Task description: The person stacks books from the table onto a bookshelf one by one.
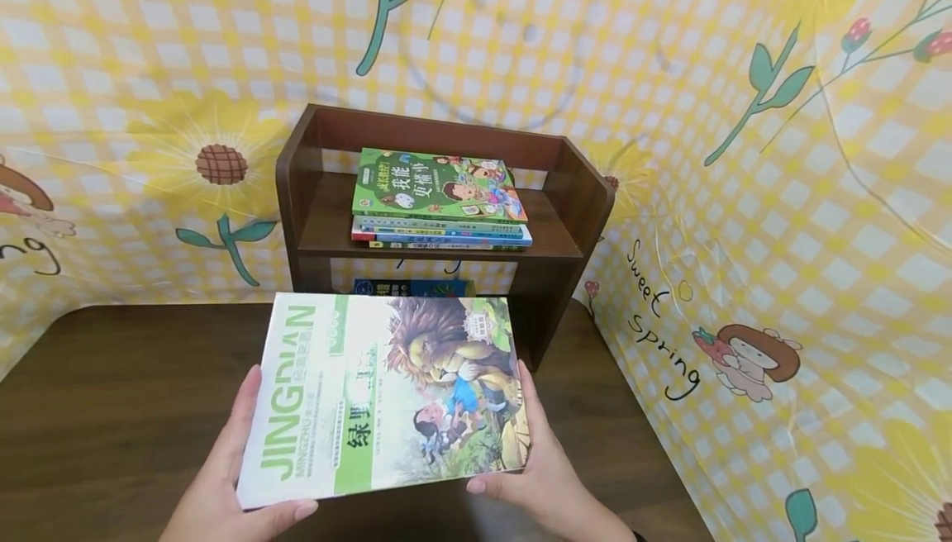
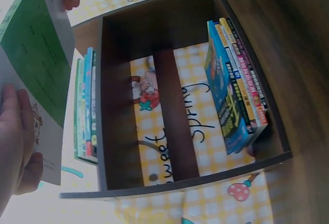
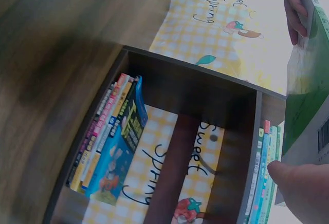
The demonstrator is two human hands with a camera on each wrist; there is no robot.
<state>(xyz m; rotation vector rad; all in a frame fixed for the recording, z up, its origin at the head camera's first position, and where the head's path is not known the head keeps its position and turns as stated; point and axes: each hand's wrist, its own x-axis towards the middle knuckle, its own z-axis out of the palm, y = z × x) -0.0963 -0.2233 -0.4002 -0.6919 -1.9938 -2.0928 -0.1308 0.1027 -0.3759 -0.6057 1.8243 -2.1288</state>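
Observation:
A storybook (image 1: pixel 439 385) with a lion and a girl on its cover is held up in front of the shelf, tilted, cover facing me. The left hand (image 1: pixel 230 484) grips its left edge, with the thumb at the lower corner. On the opposite edge, the right hand (image 1: pixel 539 468) holds it, thumb near the bottom corner. Both wrist views show the book's green and white back cover (image 2: pixel 38 54). Behind it stands a small dark brown bookshelf (image 1: pixel 568 187) with two levels. The book hides much of the lower level in the head view.
Several books (image 1: pixel 439 187) lie stacked on the upper level, a green one on top. Another stack, topped by a blue book (image 2: pixel 223 95), lies on the lower level. The shelf stands on a dark wooden table (image 1: pixel 126 385), against yellow checked cloth (image 1: pixel 476 54).

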